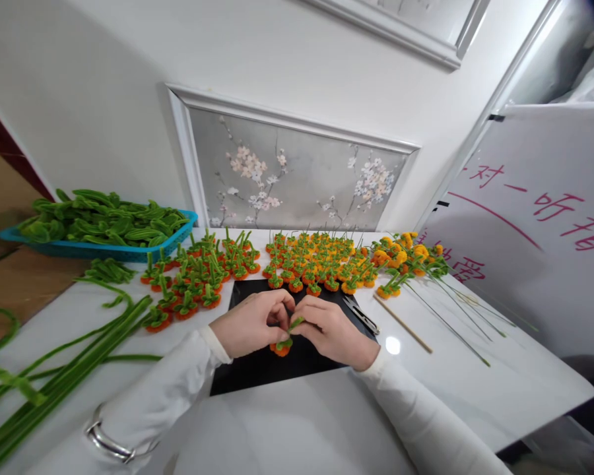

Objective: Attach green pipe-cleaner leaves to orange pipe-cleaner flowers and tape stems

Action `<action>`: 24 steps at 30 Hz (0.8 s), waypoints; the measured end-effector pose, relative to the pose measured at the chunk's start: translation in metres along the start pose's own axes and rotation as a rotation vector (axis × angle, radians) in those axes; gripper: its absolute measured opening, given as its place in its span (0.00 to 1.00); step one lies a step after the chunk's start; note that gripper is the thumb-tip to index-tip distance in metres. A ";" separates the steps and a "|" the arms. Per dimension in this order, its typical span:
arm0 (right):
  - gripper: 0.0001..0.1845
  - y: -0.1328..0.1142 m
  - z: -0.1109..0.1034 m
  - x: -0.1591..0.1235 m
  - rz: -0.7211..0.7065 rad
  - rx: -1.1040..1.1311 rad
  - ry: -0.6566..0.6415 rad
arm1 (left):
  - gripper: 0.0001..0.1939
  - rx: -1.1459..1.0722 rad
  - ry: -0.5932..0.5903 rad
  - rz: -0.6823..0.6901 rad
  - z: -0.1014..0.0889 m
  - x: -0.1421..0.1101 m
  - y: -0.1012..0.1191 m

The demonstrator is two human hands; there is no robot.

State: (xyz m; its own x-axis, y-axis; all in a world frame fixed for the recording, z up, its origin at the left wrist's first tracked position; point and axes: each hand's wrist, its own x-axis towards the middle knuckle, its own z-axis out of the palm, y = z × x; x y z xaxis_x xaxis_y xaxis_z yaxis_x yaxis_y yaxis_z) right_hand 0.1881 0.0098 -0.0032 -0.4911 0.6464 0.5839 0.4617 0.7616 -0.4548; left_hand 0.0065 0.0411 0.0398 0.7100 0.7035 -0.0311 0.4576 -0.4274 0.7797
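Note:
Over a black mat (242, 377), both my hands work close together on one orange pipe-cleaner flower (280, 349) with a green base and stem. My left hand (251, 322) has its thumb and fingers pinched at the flower's green part. My right hand (334, 328) pinches the short green stem from the other side. The orange petals face downward below my fingertips. Where exactly the fingertips meet the green part is partly hidden. Beyond the mat stand rows of similar orange flowers (212, 298) with upright green stems, and yellow-orange flowers (350, 285) with thin stems.
A blue tray (173, 247) heaped with green fuzzy leaves stands at the back left. Long green pipe cleaners (84, 356) lie on the left. Scissors (361, 315) rest at the mat's right edge, beside a thin wooden stick (403, 323). Yellow flowers on long stems (406, 254) lie right.

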 end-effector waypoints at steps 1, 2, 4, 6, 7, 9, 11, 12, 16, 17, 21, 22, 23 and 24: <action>0.08 0.000 0.000 0.000 -0.011 0.016 0.000 | 0.14 -0.009 -0.024 -0.005 -0.001 -0.001 0.000; 0.09 0.000 0.000 0.000 -0.019 0.028 0.000 | 0.15 -0.016 -0.042 -0.008 -0.002 -0.001 0.000; 0.08 0.000 0.000 0.000 -0.023 0.041 0.007 | 0.16 -0.018 -0.058 -0.003 -0.002 -0.002 0.001; 0.08 0.000 0.000 -0.001 -0.017 0.042 0.021 | 0.17 0.001 -0.042 0.004 -0.001 -0.003 0.004; 0.08 0.000 0.000 -0.001 -0.015 0.041 0.028 | 0.18 0.015 -0.020 0.004 0.001 -0.002 0.006; 0.08 -0.001 0.000 -0.001 -0.012 0.037 0.041 | 0.18 0.044 0.040 -0.002 0.003 -0.002 0.008; 0.08 -0.001 -0.001 -0.001 -0.010 0.029 0.049 | 0.17 0.064 0.092 -0.007 0.005 -0.001 0.009; 0.08 -0.001 -0.002 -0.001 -0.007 0.024 0.052 | 0.17 0.069 0.109 -0.008 0.005 0.000 0.009; 0.08 -0.003 -0.002 0.000 0.001 0.022 0.060 | 0.21 0.080 0.120 -0.023 0.002 0.000 0.008; 0.08 -0.003 -0.002 0.000 0.000 0.028 0.059 | 0.22 0.084 0.114 -0.027 0.001 0.000 0.008; 0.08 -0.003 -0.002 0.000 0.000 0.042 0.065 | 0.26 0.095 0.095 -0.033 -0.002 -0.002 0.010; 0.09 -0.003 -0.001 0.000 0.000 0.043 0.068 | 0.27 0.096 0.093 -0.032 -0.002 -0.002 0.011; 0.09 -0.003 -0.001 0.000 0.001 0.044 0.071 | 0.27 0.095 0.091 -0.031 -0.002 -0.002 0.011; 0.09 -0.003 -0.001 0.000 0.001 0.047 0.074 | 0.28 0.094 0.088 -0.029 -0.002 -0.003 0.011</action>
State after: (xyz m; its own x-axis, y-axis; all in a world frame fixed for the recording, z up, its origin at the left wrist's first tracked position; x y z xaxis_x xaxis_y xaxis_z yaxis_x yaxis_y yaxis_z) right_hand 0.1874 0.0072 -0.0008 -0.4342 0.6434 0.6305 0.4263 0.7633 -0.4854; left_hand 0.0085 0.0358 0.0499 0.6476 0.7620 0.0053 0.5288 -0.4544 0.7169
